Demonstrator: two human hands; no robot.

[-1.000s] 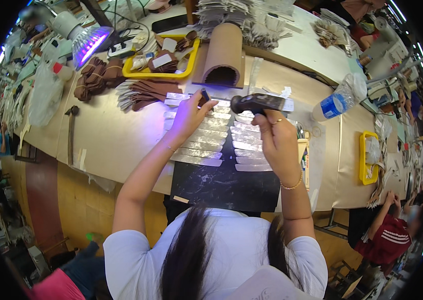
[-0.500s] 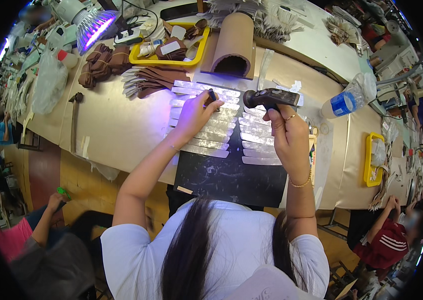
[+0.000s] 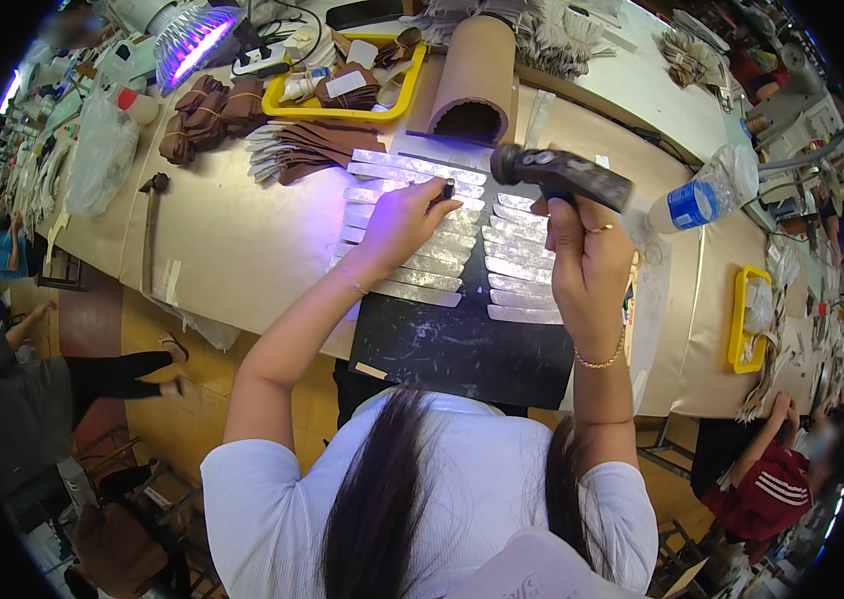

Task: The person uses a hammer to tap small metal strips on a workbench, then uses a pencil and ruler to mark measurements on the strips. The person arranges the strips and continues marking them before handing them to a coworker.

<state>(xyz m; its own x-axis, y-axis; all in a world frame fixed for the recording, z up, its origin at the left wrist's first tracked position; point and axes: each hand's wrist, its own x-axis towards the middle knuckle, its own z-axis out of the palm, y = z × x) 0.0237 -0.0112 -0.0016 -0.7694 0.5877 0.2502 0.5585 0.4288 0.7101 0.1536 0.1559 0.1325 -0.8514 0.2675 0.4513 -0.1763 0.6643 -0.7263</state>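
White short-sleeved top, gold bracelet point(image 3: 601, 357), ring point(image 3: 598, 229).

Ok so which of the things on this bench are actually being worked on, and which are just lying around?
In use:
left hand pressing on the silvery strips
right hand gripping the dark handheld tool
black mat under the strips

Lying about:
cardboard tube
yellow tray
brown leather pieces
water bottle
hammer

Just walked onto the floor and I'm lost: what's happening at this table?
A person works over a black mat laid with rows of silvery strips. The left hand presses on the strips, a small dark object in its fingers. The right hand holds a dark handheld tool above them. A cardboard tube and yellow tray sit behind.
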